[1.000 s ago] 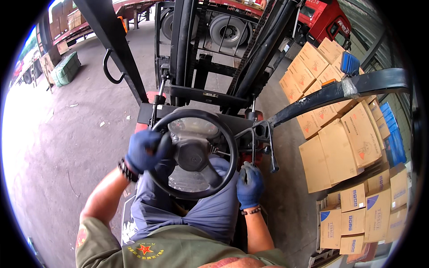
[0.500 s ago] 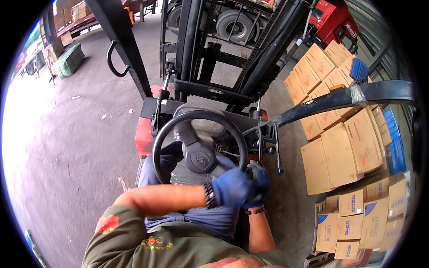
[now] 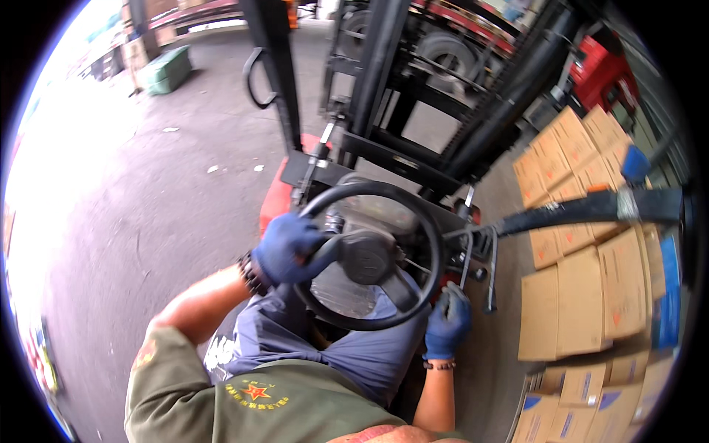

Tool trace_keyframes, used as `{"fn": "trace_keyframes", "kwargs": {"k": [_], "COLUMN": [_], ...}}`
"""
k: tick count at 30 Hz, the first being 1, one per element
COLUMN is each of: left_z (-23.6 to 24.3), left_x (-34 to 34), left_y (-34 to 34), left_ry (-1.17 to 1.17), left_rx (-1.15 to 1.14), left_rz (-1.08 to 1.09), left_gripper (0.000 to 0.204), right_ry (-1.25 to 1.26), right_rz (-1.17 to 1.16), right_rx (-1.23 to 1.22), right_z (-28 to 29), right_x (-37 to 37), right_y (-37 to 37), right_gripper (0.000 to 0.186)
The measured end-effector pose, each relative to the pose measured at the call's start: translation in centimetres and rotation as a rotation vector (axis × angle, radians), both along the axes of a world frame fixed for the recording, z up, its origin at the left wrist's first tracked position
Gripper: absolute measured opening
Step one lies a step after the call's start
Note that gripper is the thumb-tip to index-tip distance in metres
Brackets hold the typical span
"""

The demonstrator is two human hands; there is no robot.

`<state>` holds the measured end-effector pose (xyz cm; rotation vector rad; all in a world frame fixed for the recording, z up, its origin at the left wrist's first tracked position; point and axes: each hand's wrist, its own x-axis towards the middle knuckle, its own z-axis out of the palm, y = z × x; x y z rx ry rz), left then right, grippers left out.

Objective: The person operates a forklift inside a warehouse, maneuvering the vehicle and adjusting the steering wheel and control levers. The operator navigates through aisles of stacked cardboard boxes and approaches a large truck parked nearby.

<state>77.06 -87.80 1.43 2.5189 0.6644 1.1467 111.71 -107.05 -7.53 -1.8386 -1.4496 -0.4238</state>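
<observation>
A black steering wheel (image 3: 434, 240) stands before me in a forklift. My left hand (image 3: 289, 249), in a blue glove, is closed around the left side of the wheel, by a spoke. To the right of the wheel my right hand (image 3: 447, 325) is raised in a blue and grey glove. Its fingers are curled at the lower end of a thin metal control lever (image 3: 467, 258), and the glove hides part of the grip. Another control lever (image 3: 492, 277) with a black end hangs just to its right, apart from the hand.
The forklift's black mast (image 3: 380, 96) rises ahead, with a truck wheel (image 3: 447, 55) beyond it. Stacked cardboard boxes (image 3: 580, 303) stand close on the right, behind a black frame bar (image 3: 546, 214). A green wrapped bale (image 3: 168, 70) sits on the concrete floor (image 3: 177, 192) at far left.
My left hand has moved from the wheel's lower right across to its left side. The wheel's spokes have turned. The right hand stays by the levers, and the whole view has shifted.
</observation>
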Motion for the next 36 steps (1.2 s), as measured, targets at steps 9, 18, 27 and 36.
{"fn": "trace_keyframes", "kwargs": {"k": [9,18,27,36], "left_z": [4.3,-1.7,-12.1,-12.0], "left_x": [17.2,31.1,28.5,14.6], "left_y": [4.5,-3.4,-13.1,-12.3], "left_ry": [-0.114,0.089,-0.178,0.013], "left_rx": [0.062,0.132,0.149,0.056], "left_rz": [0.06,-0.204,-0.462,-0.409], "left_gripper": [0.052,0.046,0.034,0.044], "right_ry": [0.105,0.023,0.092,0.075], "right_rz": [0.024,-0.156,-0.201,-0.04], "right_rx": [-0.004,-0.137,-0.014,-0.066], "right_z": [-1.9,-5.8,-7.1,-4.0], "right_x": [3.2,7.9,10.0,7.4], "right_y": [-0.5,-0.7,-0.7,-0.8], "right_gripper": [0.019,0.025,0.026,0.019]}}
